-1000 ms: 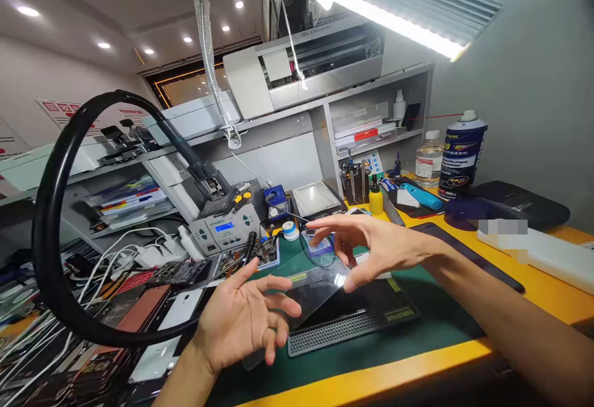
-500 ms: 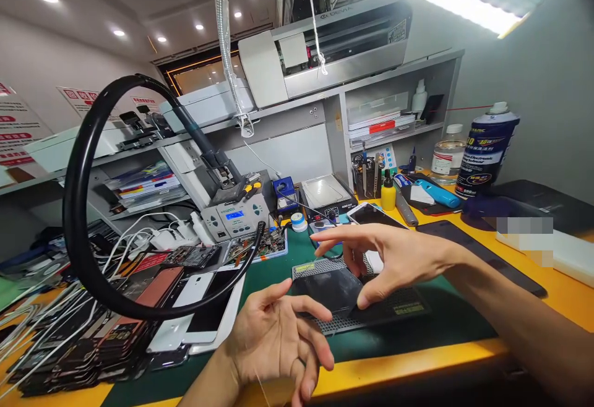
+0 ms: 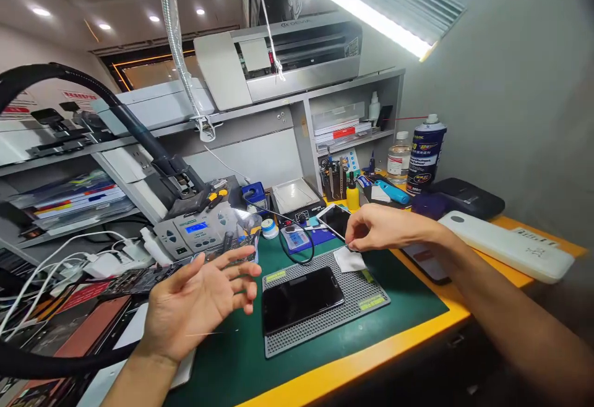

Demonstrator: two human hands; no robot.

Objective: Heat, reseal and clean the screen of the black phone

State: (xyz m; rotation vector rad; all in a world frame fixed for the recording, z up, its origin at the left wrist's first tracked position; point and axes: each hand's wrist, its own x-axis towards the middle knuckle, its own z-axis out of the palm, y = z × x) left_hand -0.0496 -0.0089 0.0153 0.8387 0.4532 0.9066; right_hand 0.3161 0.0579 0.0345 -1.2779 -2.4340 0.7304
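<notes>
My left hand (image 3: 199, 305) is raised palm up to the left of the mat, its fingers spread apart. A thin bright line crosses below its palm, and a faint clear glint shows beyond its fingertips; I cannot make out what these are. My right hand (image 3: 371, 227) has thumb and fingers pinched together at the upper edge of a folded white cloth (image 3: 349, 261). That cloth lies on the back right part of a grey perforated mat (image 3: 301, 340). A black smartphone (image 3: 304, 299) lies face up on the mat, between my hands and untouched.
A green work mat (image 3: 223, 364) covers the yellow bench. Behind stand a hot-air station (image 3: 195, 234), a white phone (image 3: 335, 219) and a yellow bottle (image 3: 352, 195). A spray can (image 3: 426, 153) and a long white device (image 3: 510, 246) are at right; stacked phone parts lie left.
The view has turned right. My right hand has moved from above the smartphone back to the white cloth and closed its fingers. My left hand has drawn away from the phone, still spread.
</notes>
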